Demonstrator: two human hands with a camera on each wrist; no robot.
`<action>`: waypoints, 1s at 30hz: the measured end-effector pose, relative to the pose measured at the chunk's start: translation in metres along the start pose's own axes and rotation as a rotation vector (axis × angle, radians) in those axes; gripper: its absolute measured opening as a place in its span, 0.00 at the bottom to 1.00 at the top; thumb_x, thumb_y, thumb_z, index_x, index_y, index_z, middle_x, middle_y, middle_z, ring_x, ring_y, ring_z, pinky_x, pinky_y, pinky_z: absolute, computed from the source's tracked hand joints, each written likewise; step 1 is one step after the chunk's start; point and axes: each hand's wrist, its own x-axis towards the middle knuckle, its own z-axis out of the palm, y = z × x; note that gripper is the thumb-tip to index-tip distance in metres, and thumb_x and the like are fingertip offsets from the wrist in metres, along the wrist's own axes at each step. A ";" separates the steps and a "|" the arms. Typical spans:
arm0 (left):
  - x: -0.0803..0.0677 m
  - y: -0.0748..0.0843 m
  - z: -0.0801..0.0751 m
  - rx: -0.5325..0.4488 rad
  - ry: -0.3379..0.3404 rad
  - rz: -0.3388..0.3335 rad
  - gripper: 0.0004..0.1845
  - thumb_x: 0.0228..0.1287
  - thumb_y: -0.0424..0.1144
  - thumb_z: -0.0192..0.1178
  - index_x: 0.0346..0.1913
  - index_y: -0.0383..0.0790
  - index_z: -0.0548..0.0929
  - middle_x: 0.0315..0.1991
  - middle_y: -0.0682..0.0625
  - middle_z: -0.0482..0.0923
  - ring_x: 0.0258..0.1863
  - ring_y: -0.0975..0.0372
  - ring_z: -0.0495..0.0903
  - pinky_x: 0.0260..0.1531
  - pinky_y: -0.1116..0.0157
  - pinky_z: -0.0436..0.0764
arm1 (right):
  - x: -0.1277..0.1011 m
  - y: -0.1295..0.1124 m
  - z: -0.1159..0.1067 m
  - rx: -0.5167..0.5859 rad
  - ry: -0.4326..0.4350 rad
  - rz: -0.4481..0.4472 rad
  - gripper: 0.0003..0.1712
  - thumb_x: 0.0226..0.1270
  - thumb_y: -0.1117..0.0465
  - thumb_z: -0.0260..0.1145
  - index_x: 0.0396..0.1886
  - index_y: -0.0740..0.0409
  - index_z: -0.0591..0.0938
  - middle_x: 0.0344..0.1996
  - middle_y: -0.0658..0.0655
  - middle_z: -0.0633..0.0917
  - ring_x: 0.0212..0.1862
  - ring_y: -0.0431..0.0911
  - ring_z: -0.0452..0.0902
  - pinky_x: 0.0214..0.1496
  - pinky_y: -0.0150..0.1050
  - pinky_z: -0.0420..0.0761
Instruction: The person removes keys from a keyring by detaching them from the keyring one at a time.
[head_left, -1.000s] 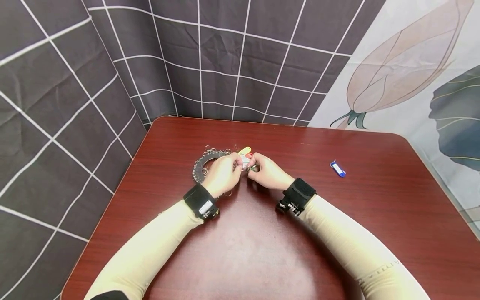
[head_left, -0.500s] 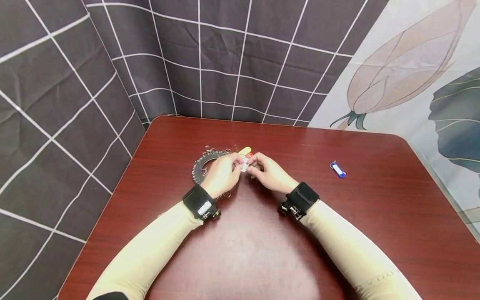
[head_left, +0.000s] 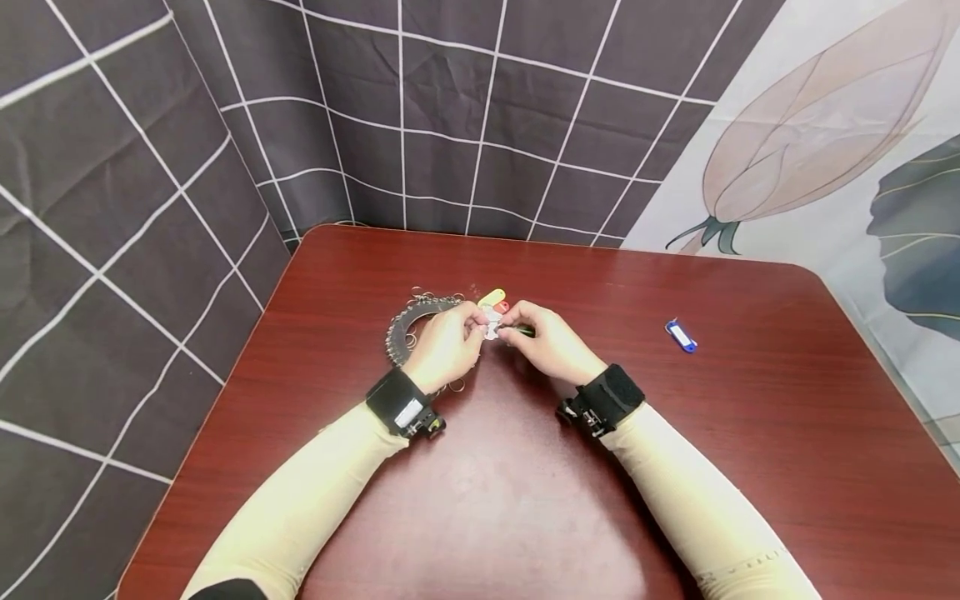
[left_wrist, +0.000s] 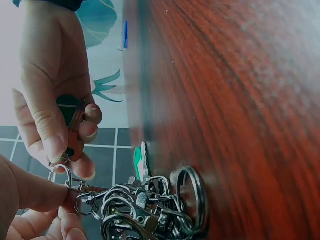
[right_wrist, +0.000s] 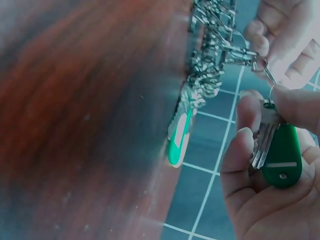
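My left hand pinches a small metal clasp at the end of a cluster of metal hooks and rings. A split ring at the fingertips links this clasp to a green key tag with a key. My right hand grips the tag and key, its thumb pressed near the ring. The fingertips of both hands nearly meet in the head view. Beyond the left hand curves a grey band edged with metal rings, partly hidden by that hand.
Yellow and red tags lie just beyond the fingertips. Another green tag, with a key beside it, hangs low by the cluster. A blue key tag lies apart on the right of the red-brown table.
My right hand has shifted slightly to the right and its fingers have changed their hold around the tag and ring. The left hand stays nearly still.
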 end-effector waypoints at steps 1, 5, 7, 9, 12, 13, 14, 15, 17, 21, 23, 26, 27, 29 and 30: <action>0.000 0.001 0.000 -0.006 0.000 -0.006 0.04 0.63 0.33 0.57 0.40 0.43 0.79 0.30 0.53 0.80 0.30 0.63 0.78 0.34 0.64 0.76 | 0.000 0.001 0.000 0.011 -0.001 0.002 0.06 0.66 0.64 0.66 0.41 0.59 0.80 0.34 0.55 0.84 0.34 0.45 0.78 0.34 0.35 0.75; -0.001 0.005 0.000 -0.021 -0.007 -0.026 0.05 0.62 0.32 0.56 0.40 0.41 0.79 0.30 0.53 0.79 0.29 0.63 0.78 0.32 0.64 0.76 | -0.002 0.003 0.000 0.039 0.002 0.000 0.08 0.67 0.65 0.64 0.44 0.63 0.80 0.35 0.60 0.84 0.34 0.51 0.81 0.33 0.35 0.76; 0.000 0.005 0.001 -0.013 -0.005 -0.031 0.05 0.61 0.33 0.57 0.39 0.42 0.79 0.29 0.53 0.78 0.29 0.63 0.77 0.32 0.64 0.76 | -0.003 0.003 0.001 0.036 0.019 -0.009 0.08 0.68 0.65 0.64 0.44 0.64 0.80 0.35 0.61 0.84 0.34 0.52 0.81 0.35 0.37 0.76; 0.001 0.003 0.002 -0.009 -0.001 -0.024 0.04 0.61 0.33 0.57 0.39 0.43 0.78 0.29 0.54 0.78 0.29 0.64 0.77 0.31 0.65 0.76 | -0.003 0.003 0.002 0.014 0.042 -0.023 0.07 0.68 0.65 0.63 0.44 0.63 0.80 0.34 0.61 0.84 0.33 0.50 0.80 0.37 0.39 0.76; 0.002 0.002 0.004 -0.010 0.004 -0.016 0.05 0.59 0.34 0.58 0.38 0.44 0.77 0.29 0.54 0.77 0.28 0.64 0.76 0.31 0.65 0.75 | -0.003 0.004 0.003 -0.012 0.066 -0.036 0.05 0.69 0.64 0.62 0.42 0.60 0.79 0.31 0.61 0.83 0.31 0.45 0.78 0.37 0.40 0.75; 0.002 0.001 0.004 -0.015 0.004 -0.014 0.05 0.58 0.35 0.58 0.38 0.44 0.77 0.29 0.54 0.77 0.28 0.64 0.76 0.31 0.65 0.75 | -0.003 0.004 0.004 -0.015 0.068 -0.036 0.04 0.70 0.63 0.62 0.41 0.58 0.79 0.30 0.60 0.82 0.31 0.44 0.77 0.37 0.39 0.75; 0.002 0.001 0.004 -0.022 0.004 -0.012 0.05 0.58 0.35 0.59 0.38 0.44 0.77 0.29 0.54 0.77 0.28 0.64 0.76 0.31 0.65 0.75 | -0.003 0.005 0.004 -0.017 0.067 -0.036 0.04 0.70 0.62 0.62 0.41 0.57 0.79 0.30 0.60 0.82 0.31 0.43 0.76 0.37 0.38 0.75; 0.001 0.001 0.004 -0.028 0.003 -0.015 0.05 0.57 0.35 0.59 0.38 0.44 0.77 0.29 0.54 0.77 0.28 0.64 0.75 0.30 0.65 0.75 | -0.003 0.005 0.005 -0.013 0.064 -0.037 0.03 0.70 0.62 0.62 0.40 0.56 0.78 0.29 0.60 0.82 0.31 0.43 0.76 0.37 0.38 0.74; 0.001 0.000 0.005 -0.039 0.004 -0.021 0.05 0.58 0.35 0.58 0.37 0.45 0.77 0.28 0.55 0.77 0.27 0.64 0.75 0.30 0.65 0.74 | -0.002 0.006 0.006 -0.005 0.057 -0.039 0.02 0.69 0.62 0.63 0.39 0.55 0.78 0.28 0.60 0.81 0.30 0.43 0.76 0.36 0.37 0.74; 0.000 -0.002 0.005 -0.067 0.013 -0.026 0.05 0.60 0.34 0.56 0.38 0.45 0.79 0.28 0.55 0.78 0.26 0.64 0.74 0.29 0.65 0.74 | -0.001 0.006 0.007 -0.004 0.059 -0.047 0.03 0.69 0.63 0.63 0.38 0.56 0.77 0.26 0.59 0.81 0.29 0.43 0.76 0.33 0.37 0.73; 0.000 -0.002 0.005 -0.080 0.019 -0.024 0.05 0.62 0.34 0.57 0.38 0.44 0.80 0.29 0.55 0.79 0.26 0.64 0.75 0.30 0.64 0.74 | 0.000 0.006 0.007 -0.007 0.063 -0.047 0.03 0.69 0.62 0.62 0.38 0.56 0.77 0.25 0.59 0.81 0.28 0.42 0.76 0.31 0.37 0.73; 0.000 -0.001 0.003 -0.101 0.018 -0.024 0.04 0.63 0.34 0.58 0.39 0.43 0.80 0.29 0.54 0.78 0.27 0.63 0.74 0.30 0.64 0.75 | 0.001 0.005 0.006 -0.005 0.060 -0.039 0.03 0.70 0.61 0.62 0.38 0.56 0.77 0.24 0.58 0.81 0.27 0.42 0.76 0.31 0.37 0.73; 0.000 -0.001 0.003 -0.106 0.015 -0.024 0.04 0.64 0.33 0.58 0.39 0.43 0.80 0.29 0.54 0.78 0.27 0.63 0.74 0.30 0.64 0.75 | 0.001 0.005 0.005 -0.001 0.056 -0.033 0.03 0.70 0.61 0.62 0.38 0.56 0.77 0.24 0.58 0.81 0.27 0.43 0.76 0.31 0.37 0.73; 0.000 -0.001 0.003 -0.114 0.008 -0.026 0.04 0.65 0.33 0.58 0.40 0.43 0.80 0.29 0.53 0.77 0.27 0.62 0.74 0.31 0.64 0.75 | 0.002 0.004 0.005 0.009 0.052 -0.022 0.03 0.71 0.61 0.61 0.38 0.57 0.77 0.25 0.59 0.81 0.28 0.46 0.77 0.31 0.38 0.73; 0.000 -0.002 0.003 -0.117 0.005 -0.027 0.04 0.65 0.33 0.58 0.40 0.42 0.80 0.29 0.53 0.77 0.27 0.62 0.74 0.31 0.65 0.75 | 0.001 0.004 0.005 0.013 0.052 -0.019 0.03 0.71 0.61 0.61 0.38 0.57 0.77 0.26 0.59 0.81 0.28 0.48 0.78 0.31 0.38 0.74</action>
